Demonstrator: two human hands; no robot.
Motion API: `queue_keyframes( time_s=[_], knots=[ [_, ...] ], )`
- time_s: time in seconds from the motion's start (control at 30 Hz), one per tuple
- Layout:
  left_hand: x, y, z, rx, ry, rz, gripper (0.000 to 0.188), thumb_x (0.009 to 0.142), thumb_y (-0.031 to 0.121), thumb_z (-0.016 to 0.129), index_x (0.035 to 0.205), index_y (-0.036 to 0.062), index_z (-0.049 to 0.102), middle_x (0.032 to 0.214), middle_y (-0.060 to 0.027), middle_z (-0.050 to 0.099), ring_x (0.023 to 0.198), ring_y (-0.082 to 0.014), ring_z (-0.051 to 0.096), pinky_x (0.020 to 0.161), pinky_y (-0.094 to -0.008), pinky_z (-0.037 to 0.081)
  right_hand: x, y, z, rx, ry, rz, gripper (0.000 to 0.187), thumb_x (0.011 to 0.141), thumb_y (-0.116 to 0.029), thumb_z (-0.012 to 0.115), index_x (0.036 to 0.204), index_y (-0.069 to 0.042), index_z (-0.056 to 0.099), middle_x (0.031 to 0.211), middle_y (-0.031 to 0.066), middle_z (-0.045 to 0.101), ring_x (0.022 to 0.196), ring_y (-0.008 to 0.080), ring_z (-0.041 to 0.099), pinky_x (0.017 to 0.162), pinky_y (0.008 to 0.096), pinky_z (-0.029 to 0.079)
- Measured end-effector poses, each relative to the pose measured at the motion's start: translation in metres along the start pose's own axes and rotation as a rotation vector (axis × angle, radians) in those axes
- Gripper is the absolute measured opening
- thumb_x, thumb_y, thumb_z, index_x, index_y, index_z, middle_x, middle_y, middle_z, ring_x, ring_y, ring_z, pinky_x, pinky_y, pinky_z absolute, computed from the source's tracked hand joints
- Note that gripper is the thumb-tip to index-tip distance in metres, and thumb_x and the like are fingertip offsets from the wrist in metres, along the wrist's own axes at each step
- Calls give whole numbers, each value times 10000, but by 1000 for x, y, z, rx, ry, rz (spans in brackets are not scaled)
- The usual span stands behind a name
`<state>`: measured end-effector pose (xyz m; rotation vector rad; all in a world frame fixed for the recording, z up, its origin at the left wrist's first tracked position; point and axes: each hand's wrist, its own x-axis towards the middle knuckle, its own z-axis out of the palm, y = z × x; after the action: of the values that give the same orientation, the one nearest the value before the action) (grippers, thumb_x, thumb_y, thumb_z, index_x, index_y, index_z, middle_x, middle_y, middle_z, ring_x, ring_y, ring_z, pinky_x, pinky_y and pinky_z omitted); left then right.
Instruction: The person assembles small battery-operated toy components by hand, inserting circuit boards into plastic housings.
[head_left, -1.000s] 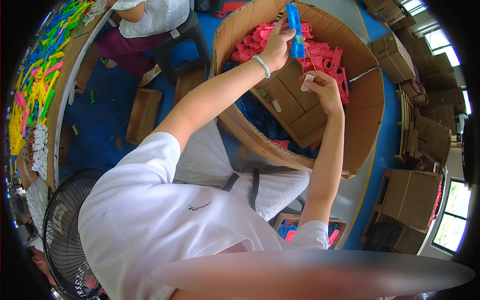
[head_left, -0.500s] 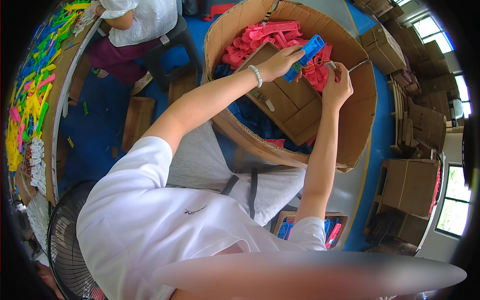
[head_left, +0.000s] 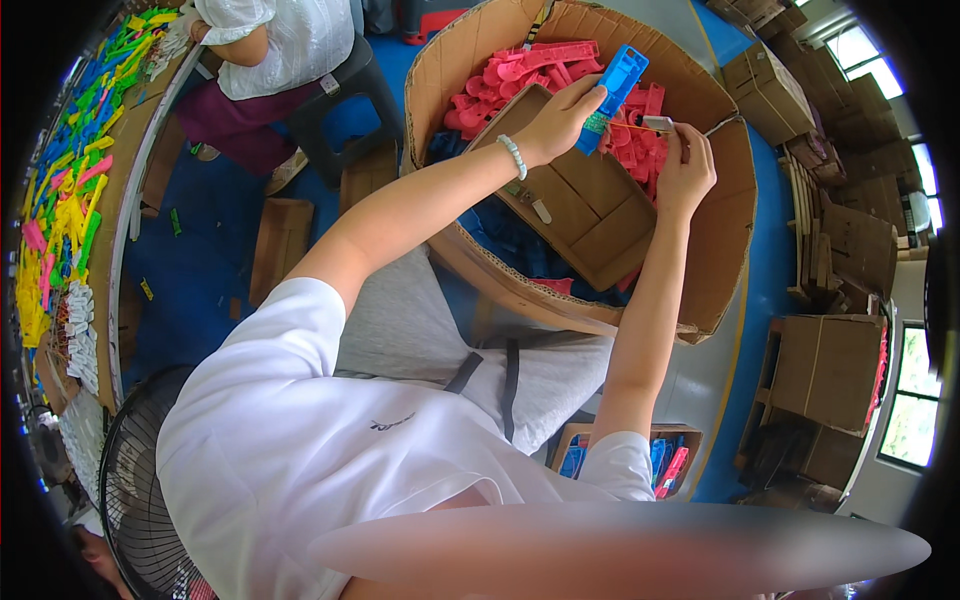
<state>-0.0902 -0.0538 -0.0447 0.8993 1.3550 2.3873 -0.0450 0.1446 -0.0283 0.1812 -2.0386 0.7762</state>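
Observation:
My left hand (head_left: pixel 562 122) is closed round a long blue plastic casing (head_left: pixel 622 76), held tilted over a big cardboard box (head_left: pixel 715 230). A small green circuit board (head_left: pixel 596 124) shows at the casing's lower part. Thin orange wires (head_left: pixel 630 125) run from there to a small white block-shaped part (head_left: pixel 657 123). This part is pinched at the fingertips of my right hand (head_left: pixel 686 172). Beneath both hands, pink plastic casings (head_left: pixel 520 72) fill the far side of the box. A shallow cardboard tray (head_left: pixel 590 225) rests inside it, with blue pieces (head_left: pixel 510 245) beside the tray.
A smaller carton (head_left: pixel 690 440) of blue and pink parts stands by my right elbow. At far left, a table (head_left: pixel 122 200) carries many colourful plastic pieces. A seated person (head_left: pixel 285 50) works there. A black fan (head_left: pixel 140 480) is behind my left side; stacked cartons (head_left: pixel 830 370) line the right.
Both hands have shifted slightly; the right one has moved a little to the right. The white part now shows more plainly, and the blue casing is turned with its hollow side more visible.

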Motion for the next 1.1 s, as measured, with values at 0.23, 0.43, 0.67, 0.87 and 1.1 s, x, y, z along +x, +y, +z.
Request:
queue_keyframes(
  time_s=[0.23, 0.43, 0.67, 0.87, 1.1],
  knots=[
    [-7, -8, 5, -3, -33, -246, 352, 1025, 337, 439, 1192, 36, 514, 830, -62, 613, 612, -152, 616, 549, -314, 537, 4, -33, 9, -136, 233, -320, 152, 848, 22, 649, 994, 9, 691, 970, 110, 649, 826, 243, 648, 704, 327, 540],
    [-11, -3, 13, 6, -137, -314, 331, 1026, 346, 433, 1080, 38, 541, 865, -61, 616, 614, -142, 613, 516, -296, 524, 4, -28, 7, -160, 132, -347, 162, 844, 22, 658, 993, -4, 716, 970, 100, 670, 844, 232, 659, 715, 322, 545],
    [-13, 4, 22, -91, -139, -349, 329, 1031, 339, 414, 1073, 39, 543, 874, -80, 621, 609, -158, 619, 505, -301, 522, 5, -23, 6, -53, 116, -181, 193, 844, 56, 620, 1005, 0, 709, 1006, 109, 678, 867, 218, 641, 736, 313, 534],
    [-14, 6, 17, -264, -149, -381, 375, 1024, 373, 410, 1088, 26, 537, 885, -134, 627, 623, -201, 632, 512, -330, 535, 1, -26, 14, 540, 79, 366, 267, 873, 93, 533, 1054, -5, 703, 1107, 72, 657, 960, 160, 624, 793, 275, 519],
    [-17, 15, 26, -329, -251, -385, 371, 1024, 373, 410, 1078, 30, 542, 878, -132, 627, 630, -201, 635, 519, -334, 541, -16, -5, 23, 378, 23, 357, 109, 875, 55, 563, 915, 36, 663, 736, -9, 641, 677, 46, 549, 614, 216, 431]
  ],
)
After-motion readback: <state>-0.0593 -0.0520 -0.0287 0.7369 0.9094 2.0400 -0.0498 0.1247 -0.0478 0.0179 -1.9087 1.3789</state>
